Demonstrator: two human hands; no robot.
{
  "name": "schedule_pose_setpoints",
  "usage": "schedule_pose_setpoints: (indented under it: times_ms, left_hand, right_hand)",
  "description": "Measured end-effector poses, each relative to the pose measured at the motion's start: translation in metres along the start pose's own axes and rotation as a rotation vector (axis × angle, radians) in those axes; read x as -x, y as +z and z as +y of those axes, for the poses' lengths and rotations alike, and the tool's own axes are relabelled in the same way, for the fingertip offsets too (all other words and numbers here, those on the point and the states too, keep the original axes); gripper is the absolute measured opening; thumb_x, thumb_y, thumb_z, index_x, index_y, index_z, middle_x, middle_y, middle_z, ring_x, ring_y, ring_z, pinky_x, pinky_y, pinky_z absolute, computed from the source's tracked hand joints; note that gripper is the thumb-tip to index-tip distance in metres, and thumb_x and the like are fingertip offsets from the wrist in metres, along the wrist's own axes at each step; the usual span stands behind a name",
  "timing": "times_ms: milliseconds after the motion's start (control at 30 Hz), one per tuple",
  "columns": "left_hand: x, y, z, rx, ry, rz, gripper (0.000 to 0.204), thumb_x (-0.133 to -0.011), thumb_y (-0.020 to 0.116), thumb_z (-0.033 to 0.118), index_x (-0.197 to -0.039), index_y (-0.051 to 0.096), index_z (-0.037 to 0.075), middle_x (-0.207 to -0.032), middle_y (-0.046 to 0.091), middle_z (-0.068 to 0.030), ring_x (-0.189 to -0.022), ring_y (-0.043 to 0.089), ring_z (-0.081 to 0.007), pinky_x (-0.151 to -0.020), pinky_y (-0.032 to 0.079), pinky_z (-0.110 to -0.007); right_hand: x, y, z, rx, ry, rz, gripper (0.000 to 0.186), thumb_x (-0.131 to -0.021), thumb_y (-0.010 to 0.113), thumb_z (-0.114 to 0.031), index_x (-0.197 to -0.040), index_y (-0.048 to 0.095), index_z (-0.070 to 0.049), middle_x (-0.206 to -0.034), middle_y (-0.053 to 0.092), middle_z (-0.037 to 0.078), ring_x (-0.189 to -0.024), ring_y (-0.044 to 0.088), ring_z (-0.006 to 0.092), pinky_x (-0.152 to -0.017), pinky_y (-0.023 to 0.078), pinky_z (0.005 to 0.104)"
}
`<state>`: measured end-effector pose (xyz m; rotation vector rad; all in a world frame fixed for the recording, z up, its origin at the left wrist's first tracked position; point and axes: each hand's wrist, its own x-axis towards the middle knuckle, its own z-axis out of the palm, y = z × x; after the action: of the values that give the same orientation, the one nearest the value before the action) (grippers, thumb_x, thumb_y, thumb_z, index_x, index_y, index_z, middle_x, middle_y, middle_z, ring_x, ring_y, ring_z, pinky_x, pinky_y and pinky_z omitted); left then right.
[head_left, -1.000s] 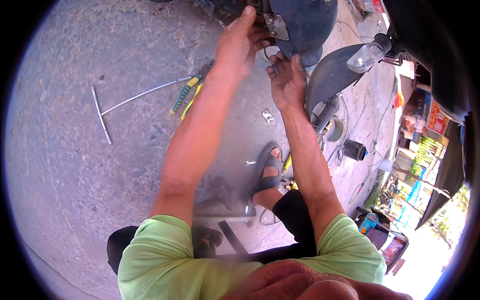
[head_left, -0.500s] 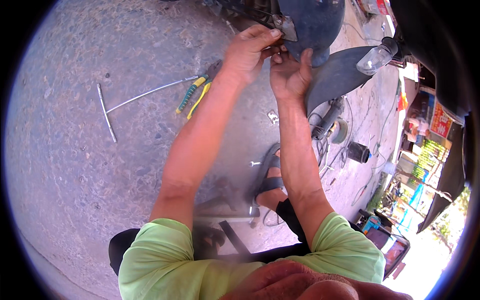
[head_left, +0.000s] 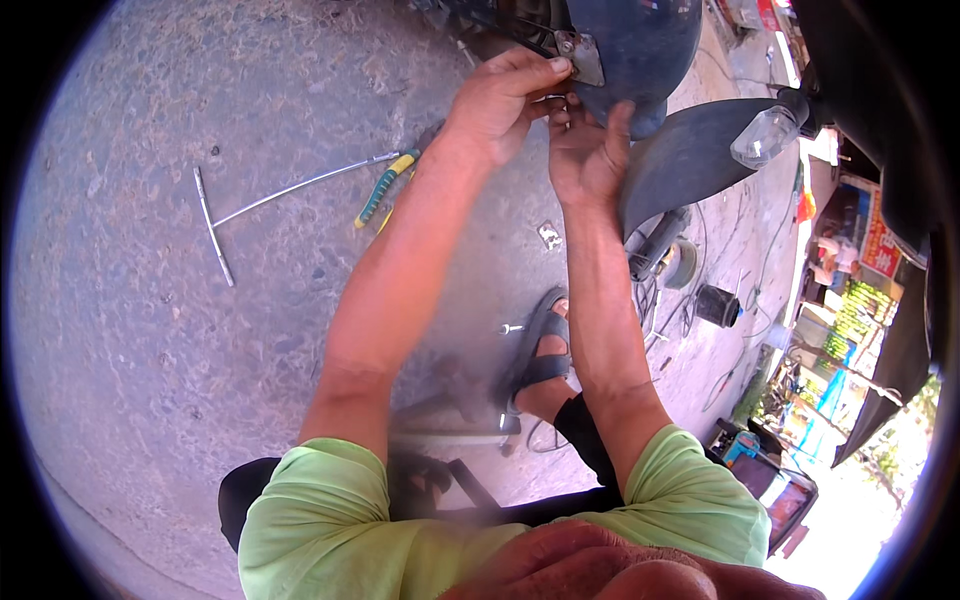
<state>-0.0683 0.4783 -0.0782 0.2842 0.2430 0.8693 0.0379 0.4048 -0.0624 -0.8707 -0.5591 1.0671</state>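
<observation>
At the top, a small metal plate (head_left: 588,62) with a bolt is set against a dark blue-grey fender (head_left: 645,45). My left hand (head_left: 500,105) is closed at the plate's left edge, its thumb on the corner and its fingers curled underneath. Close beside it, my right hand (head_left: 588,160) is palm up below the fender, thumb raised and fingers bent in toward the left fingertips. A small shiny piece shows between the hands, too small to name. A dark curved flap (head_left: 690,150) hangs right of my right wrist.
A T-handle wrench (head_left: 290,188) and green-yellow pliers (head_left: 380,198), partly behind my left forearm, lie on the concrete. A clear-lensed lamp (head_left: 765,138) juts in at right. Cables, a black cup-shaped container (head_left: 717,305) and a small wrench (head_left: 512,328) are on the ground near my sandalled foot (head_left: 545,350).
The fender, plate, flap and lamp have shifted slightly right. My right hand has moved a little right with them; my left thumb stays at the plate. My left forearm covers more of the pliers.
</observation>
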Motion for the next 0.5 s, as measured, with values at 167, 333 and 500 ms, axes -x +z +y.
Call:
schedule_pose_setpoints:
  times_ms: [167,333,500]
  left_hand:
    - [0.000,-0.001,-0.006,0.016,0.012,0.024,0.015,-0.088,0.072,0.016,-0.095,0.065,0.005,-0.091,0.069,-0.0060,-0.082,0.064,-0.0194,-0.075,0.049,-0.033]
    - [-0.001,-0.001,-0.005,-0.014,-0.002,0.043,0.014,-0.088,0.072,0.016,-0.094,0.065,0.005,-0.090,0.069,-0.0054,-0.082,0.062,-0.0187,-0.072,0.047,-0.033]
    - [-0.001,-0.001,0.000,0.006,-0.049,0.025,0.015,-0.088,0.072,0.016,-0.094,0.064,0.005,-0.088,0.067,-0.0044,-0.079,0.060,-0.0177,-0.071,0.047,-0.034]
  right_hand:
    - [0.001,0.004,0.000,0.018,-0.016,0.006,0.067,-0.086,0.074,-0.048,-0.133,0.051,-0.006,-0.123,0.055,0.006,-0.105,0.049,0.0186,-0.090,0.039,0.0321]
    - [-0.002,-0.011,0.008,-0.071,0.025,0.085,0.067,-0.086,0.073,-0.049,-0.132,0.050,-0.006,-0.119,0.052,0.008,-0.107,0.047,0.0188,-0.093,0.039,0.0332]
    - [0.003,-0.006,0.008,-0.097,0.051,0.112,0.066,-0.086,0.074,-0.048,-0.131,0.052,-0.006,-0.120,0.055,0.007,-0.107,0.048,0.0188,-0.094,0.038,0.0331]
